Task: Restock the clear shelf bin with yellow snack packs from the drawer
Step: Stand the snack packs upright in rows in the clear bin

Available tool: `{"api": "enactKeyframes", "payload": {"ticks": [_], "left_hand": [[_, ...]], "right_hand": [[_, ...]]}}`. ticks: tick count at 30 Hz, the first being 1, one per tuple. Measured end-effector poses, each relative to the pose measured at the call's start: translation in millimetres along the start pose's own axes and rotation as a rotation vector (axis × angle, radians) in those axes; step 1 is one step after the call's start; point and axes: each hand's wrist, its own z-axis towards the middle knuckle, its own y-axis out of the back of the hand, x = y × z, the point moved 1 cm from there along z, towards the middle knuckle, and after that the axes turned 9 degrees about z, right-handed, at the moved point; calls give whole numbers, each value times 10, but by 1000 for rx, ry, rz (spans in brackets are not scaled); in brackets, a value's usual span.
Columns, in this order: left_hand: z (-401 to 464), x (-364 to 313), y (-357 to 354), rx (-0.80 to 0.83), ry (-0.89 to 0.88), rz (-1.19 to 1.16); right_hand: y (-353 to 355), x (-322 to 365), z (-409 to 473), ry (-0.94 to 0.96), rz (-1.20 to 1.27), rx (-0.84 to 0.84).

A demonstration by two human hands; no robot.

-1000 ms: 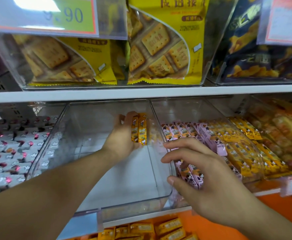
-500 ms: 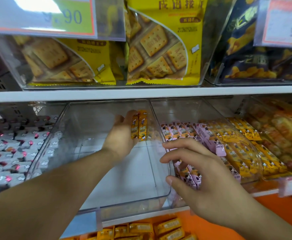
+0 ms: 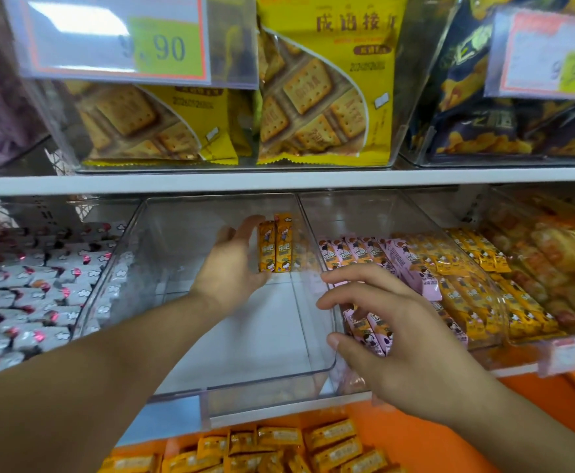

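The clear shelf bin [image 3: 245, 384] sits on the middle shelf and is almost bare inside. Deep in it, my left hand [image 3: 228, 268] holds two yellow snack packs [image 3: 276, 244] upright near the back right wall, fingers at their tops and thumb at their bottoms. My right hand [image 3: 395, 343] hovers at the bin's front right corner with fingers spread and loosely bent, holding nothing. Below, the orange drawer [image 3: 415, 425] holds several more yellow snack packs [image 3: 330, 445].
To the right, a neighbouring clear bin [image 3: 484, 268] holds pink and yellow stick packs. A bin of white wrapped sweets [image 3: 33, 288] stands on the left. The shelf above carries yellow biscuit bags [image 3: 320, 97] and price tags [image 3: 108, 39].
My left hand has shifted the two yellow packs slightly further back in the bin. My right hand has stayed almost in place.
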Motion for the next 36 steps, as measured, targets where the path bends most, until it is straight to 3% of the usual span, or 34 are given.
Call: {"api": "enactKeyframes", "payload": {"ticks": [10, 15, 19, 23, 26, 29, 36], "left_hand": [[-1104, -351, 945, 45, -34, -260], [-2167, -498, 1266, 66, -76, -427], [-3013, -120, 906, 279, -15, -295], [-3664, 450, 471, 585, 176, -126], [-3869, 755, 269, 652, 279, -109], [-3843, 888, 49, 686, 268, -103], [-3581, 1000, -628, 696, 303, -15]], "right_hand": [[-84, 439, -471, -3, -19, -23], [-385, 692, -878, -49, 69, 126], [-961, 479, -1225, -282, -2, 350], [-1483, 175, -1437, -482, -53, 512], [-1747, -67, -1572, -572, -81, 560], [-1917, -385, -1683, -634, -96, 593], [-2238, -1103, -1756, -599, -243, 712]]}}
